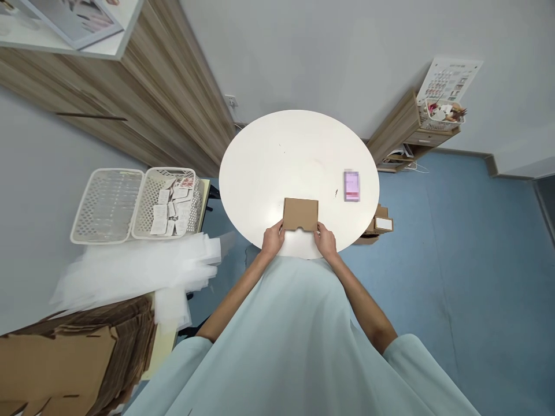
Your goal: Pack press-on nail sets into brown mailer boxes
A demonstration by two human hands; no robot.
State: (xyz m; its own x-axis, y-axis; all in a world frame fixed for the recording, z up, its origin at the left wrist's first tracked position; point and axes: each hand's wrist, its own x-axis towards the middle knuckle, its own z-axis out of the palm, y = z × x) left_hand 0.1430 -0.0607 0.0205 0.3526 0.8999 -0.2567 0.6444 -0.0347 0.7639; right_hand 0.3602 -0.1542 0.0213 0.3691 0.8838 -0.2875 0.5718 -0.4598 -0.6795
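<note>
A small brown cardboard box [300,213] with its lid closed is at the near side of the white round table [269,156]. A notch shows in the middle of its near edge. My left hand [273,238] grips the box's near left corner, and my right hand [326,240] grips the near right corner. The fingertips curl partly out of sight along the sides. Whether the box rests on the tabletop or is lifted slightly, I cannot tell. To the right of the box lies a purple-pink rectangular item [351,186], blurred in the picture.
Left of me are a white basket [197,193] of small paper packets, an open-topped white basket [80,216], white translucent sheets [139,268] and stacked flat cardboard [56,364]. Cardboard boxes [381,224] stand low beyond the table's right edge. A wooden cabinet [173,86] is close at the left.
</note>
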